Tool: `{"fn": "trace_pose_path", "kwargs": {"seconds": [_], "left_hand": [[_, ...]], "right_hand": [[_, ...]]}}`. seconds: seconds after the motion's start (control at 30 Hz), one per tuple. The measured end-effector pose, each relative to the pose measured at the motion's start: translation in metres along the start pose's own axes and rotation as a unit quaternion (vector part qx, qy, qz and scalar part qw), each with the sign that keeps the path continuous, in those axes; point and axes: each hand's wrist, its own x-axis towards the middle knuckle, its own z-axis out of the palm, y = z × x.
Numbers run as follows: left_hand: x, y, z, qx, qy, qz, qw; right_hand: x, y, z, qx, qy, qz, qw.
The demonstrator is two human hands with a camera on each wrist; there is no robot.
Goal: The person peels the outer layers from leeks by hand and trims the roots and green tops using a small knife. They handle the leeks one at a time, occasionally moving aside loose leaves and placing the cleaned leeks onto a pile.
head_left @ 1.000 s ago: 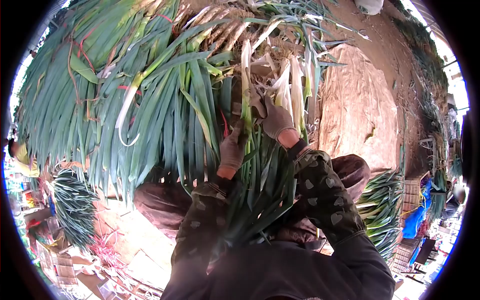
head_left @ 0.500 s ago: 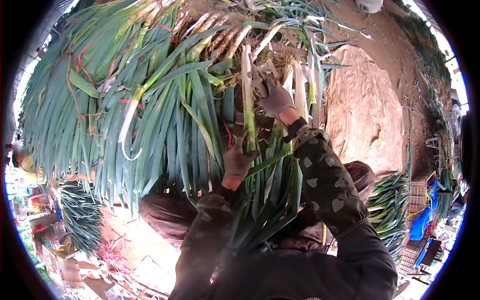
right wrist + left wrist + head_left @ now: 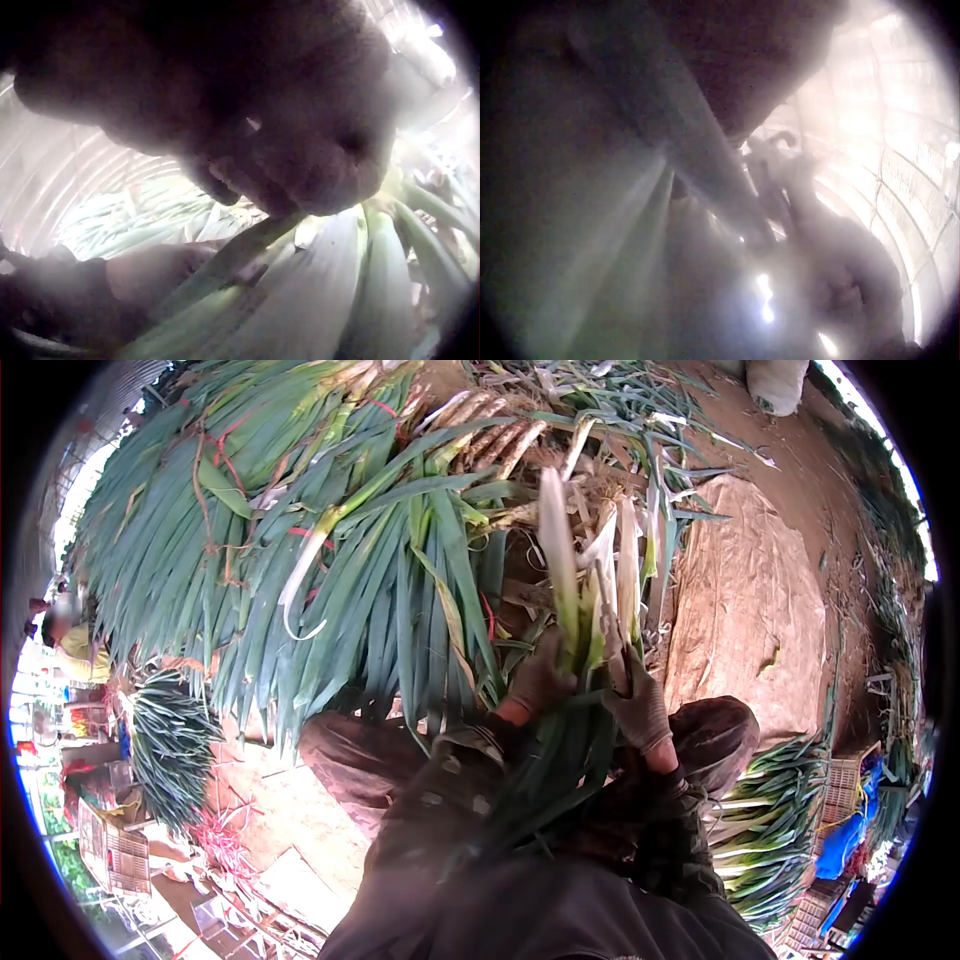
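Between my knees my left hand [image 3: 540, 678], in a grey-brown glove, grips a leek [image 3: 562, 550] around its green part. The leek's white end points up and away, slightly blurred. My gloved right hand [image 3: 637, 708] is just to its right, among the lower leaves. In the right wrist view its curled fingers [image 3: 330, 176] pinch a green leek leaf [image 3: 247, 251] that trails downward. A thin brownish strip [image 3: 607, 610] rises beside that hand. The left wrist view is hazy, with a pale stalk [image 3: 712, 161] running diagonally below dark fingers.
A large pile of leeks [image 3: 330, 590] spreads across the left and back. More white-stemmed leeks [image 3: 627, 550] lie right behind the hands. A tan sack sheet [image 3: 745, 610] covers the ground at right. Leek bundles [image 3: 770, 830] lie at lower right, near crates [image 3: 845, 790].
My right hand has come down from the leek's white shaft toward my lap. My left hand has stayed on the leek, whose white end now stands out more freely. The head view has shifted.
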Motion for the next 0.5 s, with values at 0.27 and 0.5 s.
{"fn": "trace_pose_path", "kwargs": {"seconds": [0.27, 0.5], "left_hand": [[0.059, 0.034, -0.140, 0.296, -0.013, 0.087, 0.951], [0.192, -0.009, -0.280, 0.638, 0.129, -0.058, 0.757]], "right_hand": [[0.006, -0.070, 0.003, 0.000, -0.060, 0.001, 0.998], [-0.002, -0.076, 0.030, 0.059, -0.165, -0.019, 0.984]]}}
